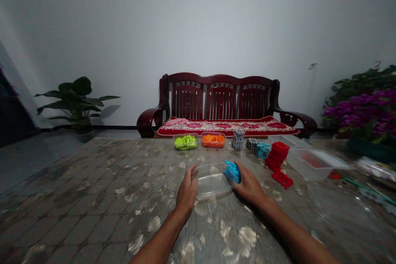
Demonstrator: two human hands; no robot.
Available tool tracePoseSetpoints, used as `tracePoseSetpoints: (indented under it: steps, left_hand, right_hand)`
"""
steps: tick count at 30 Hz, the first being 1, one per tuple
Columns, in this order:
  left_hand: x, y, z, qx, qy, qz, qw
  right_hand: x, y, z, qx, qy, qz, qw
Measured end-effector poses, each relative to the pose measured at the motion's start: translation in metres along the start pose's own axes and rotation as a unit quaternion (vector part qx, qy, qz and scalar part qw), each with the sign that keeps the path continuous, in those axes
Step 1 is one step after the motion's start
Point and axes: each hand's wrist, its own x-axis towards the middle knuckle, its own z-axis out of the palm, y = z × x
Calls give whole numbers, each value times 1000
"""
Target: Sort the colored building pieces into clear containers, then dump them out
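In front of me a clear plastic container [213,185] sits on the table. My left hand [187,187] grips its left side, fingers along the wall. A clump of blue interlocking plastic pieces [232,172] is in my right hand [249,183], at the container's right end; the fingers behind it are partly hidden. Farther back stand a clear box of lime-green pieces [185,142] and one of orange pieces [213,140]. To the right are a stack of grey pieces [238,139], a lower dark grey stack [252,144], teal pieces [262,150] and red pieces [277,156].
A translucent bin [307,169] stands at the right, with a clear lid [343,208] lying nearer. A patterned cloth covers the table [108,198]. Beyond its far edge is a wooden bench [219,99]. Purple flowers [368,111] stand at the far right.
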Motion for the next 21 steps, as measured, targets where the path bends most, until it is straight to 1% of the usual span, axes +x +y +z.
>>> tracePoseSetpoints:
  steps: [5, 8, 12, 15, 18, 21]
  left_hand:
    - [2, 4, -15, 8, 9, 6, 1000]
    - [7, 3, -29, 24, 32, -3, 999]
    - [15, -1, -43, 23, 54, -9, 998]
    - [18, -7, -45, 18, 51, 2, 999]
    - [19, -11, -43, 11, 55, 28, 998]
    - [18, -11, -41, 15, 52, 78, 995]
  right_hand:
    - [-14, -10, -7, 7, -9, 7, 1000]
    - [-18, -15, -10, 15, -8, 16, 1000]
    - [-23, -23, -17, 30, -35, 29, 999]
    - [-24, -29, -23, 44, -37, 31, 998]
    - [-23, -32, -27, 46, -4, 41, 998]
    - [-21, -34, -29, 41, 28, 44, 998]
